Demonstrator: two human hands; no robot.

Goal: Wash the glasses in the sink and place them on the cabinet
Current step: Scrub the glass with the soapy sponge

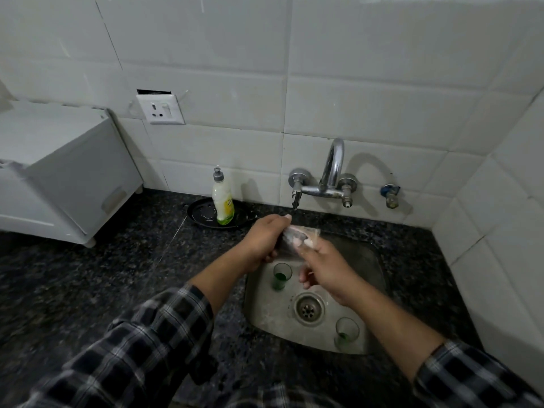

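Over the back of the steel sink point(265, 313), my left hand point(262, 241) grips a clear glass point(297, 235) held on its side. My right hand point(321, 269) touches the glass's open end with its fingers, some of them seemingly inside it. Two more clear glasses with green liquid at the bottom stand upright in the sink: one point(282, 275) near the back left just below my hands, the other point(346, 334) at the front right corner. The white cabinet point(67, 172) stands on the counter at the left.
A chrome wall tap point(329, 178) hangs above the sink's back edge. A dish-soap bottle point(223, 201) stands on a black round tray point(206, 214) left of the tap. Dark granite counter point(88, 290) surrounds the sink; tiled walls close the back and right.
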